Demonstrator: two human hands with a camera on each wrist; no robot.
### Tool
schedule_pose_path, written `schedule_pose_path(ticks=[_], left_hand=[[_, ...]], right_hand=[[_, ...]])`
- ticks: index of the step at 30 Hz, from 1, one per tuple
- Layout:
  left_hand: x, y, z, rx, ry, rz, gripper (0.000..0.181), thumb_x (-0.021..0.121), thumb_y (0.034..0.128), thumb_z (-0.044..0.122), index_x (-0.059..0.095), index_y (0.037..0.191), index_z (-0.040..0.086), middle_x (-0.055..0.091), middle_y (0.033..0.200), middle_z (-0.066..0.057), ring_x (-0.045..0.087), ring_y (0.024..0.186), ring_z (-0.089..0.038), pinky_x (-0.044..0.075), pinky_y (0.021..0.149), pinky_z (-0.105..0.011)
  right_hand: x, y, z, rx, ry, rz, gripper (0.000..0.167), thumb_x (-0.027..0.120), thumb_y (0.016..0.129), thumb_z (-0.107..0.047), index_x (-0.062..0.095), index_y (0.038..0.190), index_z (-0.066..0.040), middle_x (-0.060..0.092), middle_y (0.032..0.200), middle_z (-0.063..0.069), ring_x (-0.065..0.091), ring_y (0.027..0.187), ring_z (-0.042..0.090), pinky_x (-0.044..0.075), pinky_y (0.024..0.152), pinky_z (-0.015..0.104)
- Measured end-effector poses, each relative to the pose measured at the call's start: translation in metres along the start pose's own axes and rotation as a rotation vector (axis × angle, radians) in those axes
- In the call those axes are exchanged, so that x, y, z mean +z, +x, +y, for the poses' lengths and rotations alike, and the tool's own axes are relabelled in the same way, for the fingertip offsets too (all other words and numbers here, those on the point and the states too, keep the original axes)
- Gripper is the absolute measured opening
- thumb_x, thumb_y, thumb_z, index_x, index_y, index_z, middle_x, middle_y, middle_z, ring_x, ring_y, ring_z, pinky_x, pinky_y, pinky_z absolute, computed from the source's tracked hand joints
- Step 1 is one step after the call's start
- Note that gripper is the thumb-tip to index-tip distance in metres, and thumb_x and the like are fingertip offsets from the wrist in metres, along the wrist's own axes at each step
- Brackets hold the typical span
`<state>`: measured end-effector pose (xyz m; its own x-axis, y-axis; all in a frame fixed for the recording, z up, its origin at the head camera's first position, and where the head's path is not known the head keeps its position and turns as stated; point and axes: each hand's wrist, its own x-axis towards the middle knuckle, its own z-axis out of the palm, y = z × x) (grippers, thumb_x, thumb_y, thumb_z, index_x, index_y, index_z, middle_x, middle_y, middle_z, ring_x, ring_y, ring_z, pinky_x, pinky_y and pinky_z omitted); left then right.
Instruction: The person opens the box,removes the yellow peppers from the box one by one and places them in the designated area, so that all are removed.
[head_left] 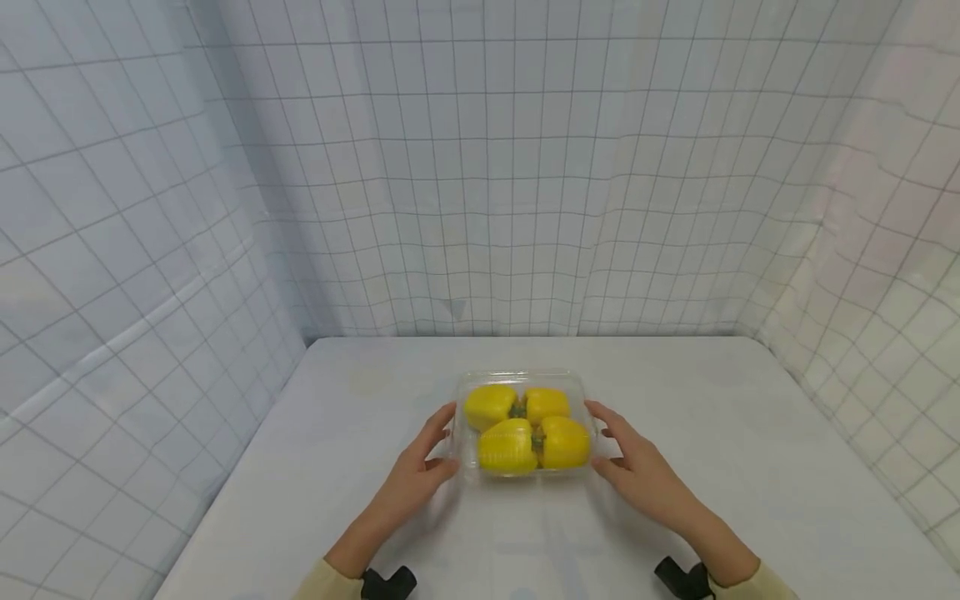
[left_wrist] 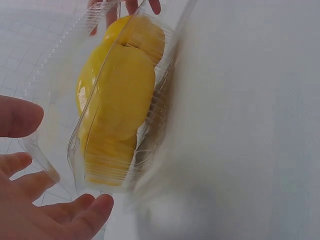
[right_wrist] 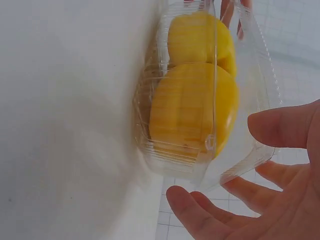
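A clear plastic clamshell box (head_left: 519,377) sits on the table with several yellow bell peppers (head_left: 506,446) in it. Green stems show between them. In the wrist views, its transparent lid (right_wrist: 257,82) appears raised at an angle over the base. My left hand (head_left: 417,473) is at the box's left side, thumb and fingers spread apart along the edge. Opposite it, my right hand (head_left: 632,468) lies along the right side, also spread. Fingertips (left_wrist: 102,204) are close to the box's corner in the left wrist view; whether they touch it I cannot tell.
The white table (head_left: 360,383) extends around the box on all sides. White grid-patterned sheets (head_left: 480,192) hang behind it and to the left and right. A black wrist strap mount (head_left: 387,583) is on each forearm, by the light sleeves.
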<state>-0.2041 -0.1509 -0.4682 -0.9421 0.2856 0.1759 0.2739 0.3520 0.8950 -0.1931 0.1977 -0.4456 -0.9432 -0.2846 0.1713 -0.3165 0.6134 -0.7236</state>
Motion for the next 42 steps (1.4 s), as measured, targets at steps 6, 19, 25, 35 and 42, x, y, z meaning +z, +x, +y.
schedule_pose_path(ticks=[6, 19, 25, 35, 42], left_hand=[[-0.005, 0.005, 0.002, 0.021, -0.013, -0.014, 0.071, 0.065, 0.0983, 0.014, 0.031, 0.159, 0.028, 0.03, 0.162, 0.006, 0.034, 0.145, -0.03, 0.044, 0.107, -0.05], [-0.01, 0.012, 0.004, 0.069, -0.056, 0.067, 0.066, 0.067, 0.0966, 0.009, 0.041, 0.154, 0.028, 0.039, 0.158, 0.001, 0.039, 0.141, -0.031, 0.044, 0.105, -0.054], [-0.008, 0.016, 0.004, 0.077, -0.082, 0.082, 0.064, 0.065, 0.0956, 0.002, 0.042, 0.153, 0.02, 0.039, 0.157, 0.001, 0.038, 0.142, -0.031, 0.042, 0.106, -0.056], [-0.008, 0.027, 0.004, 0.082, -0.126, 0.103, 0.063, 0.063, 0.096, 0.0, 0.041, 0.152, 0.018, 0.038, 0.158, -0.005, 0.038, 0.143, -0.034, 0.042, 0.106, -0.057], [-0.01, 0.033, 0.003, 0.071, -0.178, 0.099, 0.063, 0.062, 0.0963, 0.002, 0.039, 0.153, 0.016, 0.038, 0.158, -0.005, 0.038, 0.142, -0.034, 0.039, 0.107, -0.059]], right_hand=[[-0.009, 0.004, 0.0, -0.029, -0.005, 0.018, 0.075, 0.065, 0.098, -0.009, 0.028, 0.159, -0.027, 0.04, 0.156, 0.006, 0.048, 0.133, 0.035, 0.057, 0.089, 0.041], [-0.013, 0.014, -0.004, -0.055, 0.026, 0.039, 0.071, 0.065, 0.099, -0.016, 0.029, 0.158, -0.03, 0.042, 0.156, 0.007, 0.046, 0.135, 0.035, 0.054, 0.093, 0.047], [-0.015, 0.017, -0.005, -0.055, 0.026, 0.054, 0.069, 0.066, 0.099, -0.017, 0.03, 0.158, -0.028, 0.039, 0.157, 0.003, 0.047, 0.135, 0.035, 0.054, 0.094, 0.048], [-0.019, 0.029, -0.01, -0.035, 0.043, 0.081, 0.071, 0.066, 0.099, -0.016, 0.029, 0.157, -0.032, 0.036, 0.159, 0.002, 0.046, 0.135, 0.032, 0.055, 0.093, 0.045], [-0.023, 0.037, -0.011, -0.058, 0.043, 0.091, 0.069, 0.066, 0.099, -0.018, 0.031, 0.156, -0.033, 0.044, 0.153, 0.009, 0.047, 0.134, 0.032, 0.055, 0.093, 0.045]])
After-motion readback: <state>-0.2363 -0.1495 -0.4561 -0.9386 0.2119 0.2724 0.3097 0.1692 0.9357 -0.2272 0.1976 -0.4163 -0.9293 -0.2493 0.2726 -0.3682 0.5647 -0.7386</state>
